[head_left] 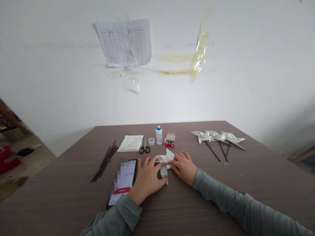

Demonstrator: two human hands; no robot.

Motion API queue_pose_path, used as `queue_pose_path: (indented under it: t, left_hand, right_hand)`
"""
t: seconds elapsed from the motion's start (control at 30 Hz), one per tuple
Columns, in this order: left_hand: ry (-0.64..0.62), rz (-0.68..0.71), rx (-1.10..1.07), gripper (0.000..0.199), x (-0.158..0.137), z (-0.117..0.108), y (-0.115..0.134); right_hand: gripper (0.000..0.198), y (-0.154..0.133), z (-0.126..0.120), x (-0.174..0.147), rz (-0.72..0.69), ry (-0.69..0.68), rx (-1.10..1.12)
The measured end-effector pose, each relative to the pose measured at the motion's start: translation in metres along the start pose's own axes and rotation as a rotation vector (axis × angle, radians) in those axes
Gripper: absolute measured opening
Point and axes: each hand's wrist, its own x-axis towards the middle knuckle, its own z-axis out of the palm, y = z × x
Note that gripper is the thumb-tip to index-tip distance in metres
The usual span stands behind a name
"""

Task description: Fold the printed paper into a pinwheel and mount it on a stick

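Note:
A paper pinwheel (169,154) made of printed paper lies on the table in front of me, its blades partly hidden by my fingers. My left hand (149,173) is curved over its left side, with thumb and fingers pressing on the folded paper. From the right, my right hand (183,167) pinches the pinwheel near its centre. Whether a pin is at the centre I cannot make out. Just beyond stand a small red box of pins (169,141), a white bottle with a blue cap (159,135), a small clear cup (151,141) and black-handled scissors (144,149).
Several finished pinwheels (219,136) on dark sticks lie at the right. Loose brown sticks (104,162) and a stack of printed paper squares (131,143) are at the left. A phone (123,180) lies beside my left wrist. The wall rises behind the table (209,209).

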Motion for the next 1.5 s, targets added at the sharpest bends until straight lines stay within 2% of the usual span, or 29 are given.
queue_pose_path:
  t: [0.43,0.73,1.03,1.5]
  left_hand:
    - [0.021,0.001,-0.025,0.061,-0.0004,0.0012,-0.0002]
    - [0.011,-0.01,-0.018,0.061,-0.0001,0.0027,0.001]
    - [0.047,-0.002,-0.062,0.054,-0.0015,0.0045,-0.0028]
    - [0.021,-0.007,-0.045,0.057,-0.0003,0.0039,-0.0026]
  right_hand:
    - [0.04,0.0073,0.0061,-0.0032,-0.005,0.002,0.018]
    - [0.035,-0.0003,0.0025,-0.0005,0.021,-0.019,-0.022]
    - [0.04,0.0003,-0.0016,-0.0008,0.064,-0.033,0.022]
    - [0.037,0.0017,0.0006,-0.0032,0.019,-0.002,-0.012]
